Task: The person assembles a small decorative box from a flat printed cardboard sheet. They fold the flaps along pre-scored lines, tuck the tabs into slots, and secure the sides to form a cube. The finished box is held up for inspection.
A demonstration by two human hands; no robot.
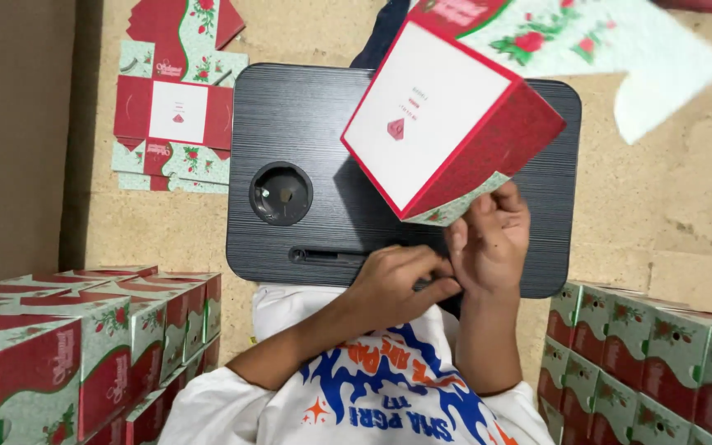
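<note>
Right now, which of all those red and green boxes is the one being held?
The half-folded box above the black lap table, held by the right hand. Its flap is open, while the others sit stacked or lie flat on the floor.

Box above tray; stacks flank it.

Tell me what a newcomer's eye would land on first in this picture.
First, the red and white carton held tilted above the black lap table, with the right hand at its lower corner flap and the left hand touching the right one beside it. Next, the stacks of finished rose-printed boxes at lower left and lower right, and the flat unfolded cartons on the floor at upper left.
</note>
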